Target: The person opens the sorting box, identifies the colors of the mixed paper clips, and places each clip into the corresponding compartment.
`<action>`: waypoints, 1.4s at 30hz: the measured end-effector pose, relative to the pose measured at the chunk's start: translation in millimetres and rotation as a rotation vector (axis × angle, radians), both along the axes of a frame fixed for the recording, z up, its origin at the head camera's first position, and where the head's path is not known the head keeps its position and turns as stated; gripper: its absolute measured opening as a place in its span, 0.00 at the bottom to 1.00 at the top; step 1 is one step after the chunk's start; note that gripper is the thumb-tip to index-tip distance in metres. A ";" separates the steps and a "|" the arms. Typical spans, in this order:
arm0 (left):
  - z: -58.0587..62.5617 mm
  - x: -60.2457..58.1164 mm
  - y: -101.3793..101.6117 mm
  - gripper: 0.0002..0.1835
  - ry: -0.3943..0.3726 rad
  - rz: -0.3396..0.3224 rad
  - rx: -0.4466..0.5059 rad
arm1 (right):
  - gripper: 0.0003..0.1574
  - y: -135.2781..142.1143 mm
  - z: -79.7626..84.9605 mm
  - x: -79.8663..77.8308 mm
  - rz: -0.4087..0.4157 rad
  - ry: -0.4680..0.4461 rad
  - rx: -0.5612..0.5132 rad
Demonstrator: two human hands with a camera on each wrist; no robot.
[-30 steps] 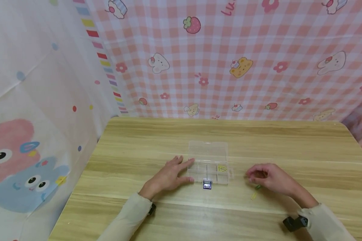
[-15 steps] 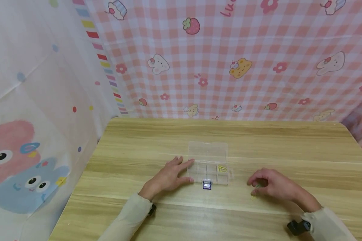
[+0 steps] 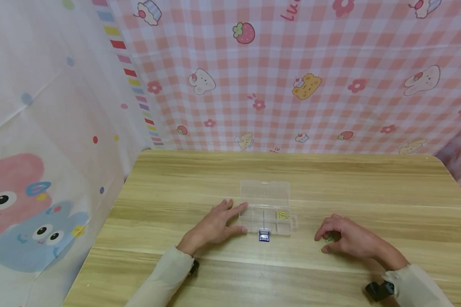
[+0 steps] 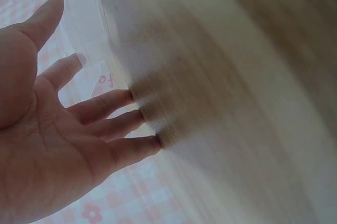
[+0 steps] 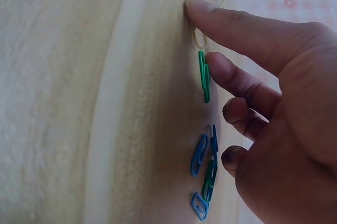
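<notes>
A clear plastic compartment box (image 3: 253,228) lies with its lid swung back on the table. Yellow paper clips (image 3: 282,215) fill one compartment at its back right. My left hand (image 3: 214,224) rests at the box's left side, index finger and thumb spread along it, other fingertips on the tabletop. To the right of the box, my right hand (image 3: 351,238) hovers low over loose clips. Its thumb touches a single yellow paper clip (image 5: 200,39), and the index fingertip is beside a green paper clip (image 5: 205,79). The remaining fingers curl loosely.
Several blue and green paper clips, among them a blue paper clip (image 5: 198,154), lie below the right hand's other fingers. A small purple-edged piece (image 3: 264,236) sits at the box's front edge. Behind the wooden table (image 3: 199,170) hangs a pink checked cloth (image 3: 223,102).
My right hand has shifted slightly toward me and its thumb has come down over the yellow paper clip. The left hand and box have stayed put.
</notes>
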State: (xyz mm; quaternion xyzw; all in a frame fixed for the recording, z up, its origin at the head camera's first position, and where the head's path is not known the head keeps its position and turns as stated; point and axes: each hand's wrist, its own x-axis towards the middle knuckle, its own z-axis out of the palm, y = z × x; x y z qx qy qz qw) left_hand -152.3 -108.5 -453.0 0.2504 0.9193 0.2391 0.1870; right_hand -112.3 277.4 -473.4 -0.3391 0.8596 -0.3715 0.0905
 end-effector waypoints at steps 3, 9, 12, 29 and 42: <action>-0.9 0.0 -0.4 0.38 0.004 -0.004 0.006 | 0.11 -0.6 -1.8 -1.3 -0.008 -0.008 -0.021; -0.4 0.1 -0.6 0.37 -0.005 -0.002 0.012 | 0.09 -1.2 -2.8 -3.1 -0.046 -0.052 -0.030; -0.1 0.2 -0.8 0.37 -0.006 -0.001 0.012 | 0.08 -1.1 -4.2 -4.1 -0.053 -0.059 -0.035; -0.2 0.3 -0.4 0.37 -0.007 0.002 0.008 | 0.05 -2.5 -6.3 -7.4 -0.069 -0.077 -0.038; -1.6 0.2 1.8 0.37 -0.005 0.009 0.005 | 0.06 -6.1 -2.4 -8.7 -0.061 -0.061 -0.021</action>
